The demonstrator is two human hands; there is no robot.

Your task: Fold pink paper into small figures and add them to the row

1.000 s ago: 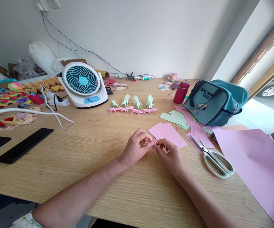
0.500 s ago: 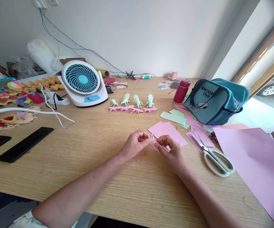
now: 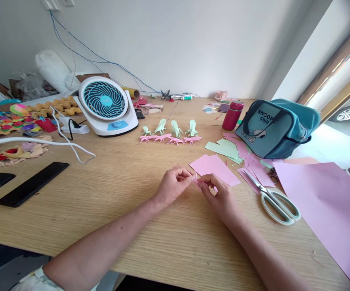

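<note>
Between my two hands is a small folded piece of pink paper, mostly covered by fingers. My left hand pinches its left end between thumb and forefinger. From the other side, my right hand pinches it too, its fingertips very close to the left ones. Just behind the hands lie flat pink paper sheets. Farther back stands a row of pink folded paper insects, with green folded paper insects behind them.
Scissors lie right of my right hand, beside a large pink sheet. Green paper pieces, a red flask and a teal bag are behind. At left are a white fan, a cable and a black flat object.
My right hand's fingertips have shifted slightly left along the pink paper, closer to my left fingertips. My left hand has hardly moved.
</note>
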